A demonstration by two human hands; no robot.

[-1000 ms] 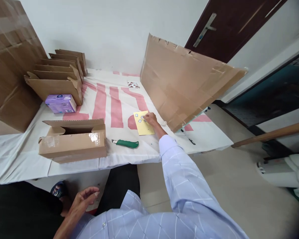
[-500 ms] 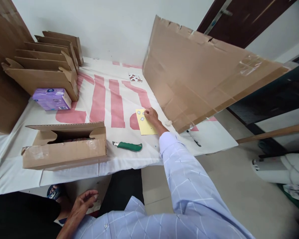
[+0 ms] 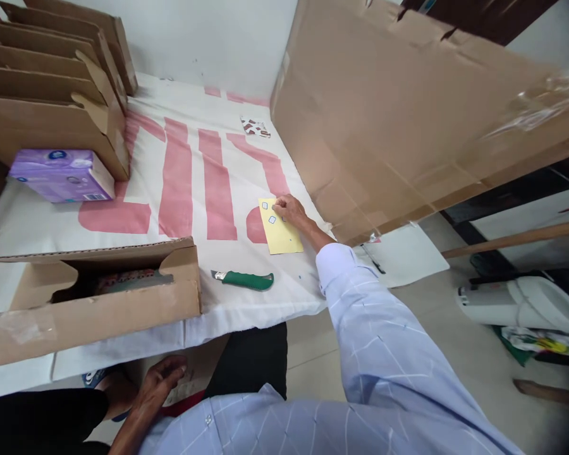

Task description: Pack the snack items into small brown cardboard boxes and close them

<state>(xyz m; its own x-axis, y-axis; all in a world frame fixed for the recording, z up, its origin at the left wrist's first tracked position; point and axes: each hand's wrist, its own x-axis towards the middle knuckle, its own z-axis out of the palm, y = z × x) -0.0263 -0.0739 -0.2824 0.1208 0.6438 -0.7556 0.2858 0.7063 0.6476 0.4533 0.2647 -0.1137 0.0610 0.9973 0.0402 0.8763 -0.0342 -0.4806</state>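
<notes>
On the white cloth lies a yellow sheet [image 3: 284, 243] bearing small dark-outlined, four-sided pale shapes. My right hand [image 3: 290, 210] rests over its upper right part, fingertips drawn together in a pinch; whatever they hold is too small or hidden to make out. A green-handled utility knife [image 3: 246, 280] lies left of the sheet, blade end pointing left. Below the table edge, near my lap, my left hand [image 3: 164, 379] hangs with loosely curled fingers, a gap between thumb and fingers, and nothing visible in it.
An opened cardboard box [image 3: 99, 316] stands at the front left. Behind it are a purple pack [image 3: 61, 174] and a row of cardboard boxes [image 3: 42, 120]. A large cardboard panel [image 3: 384, 120] rises on the right. A patterned card [image 3: 255, 127] and a pen [image 3: 373, 259] lie on the table.
The view has moved closer and shifted, so the boxes sit farther left. My right hand stays over the yellow sheet, its fingers pinched; my left hand remains low near my lap.
</notes>
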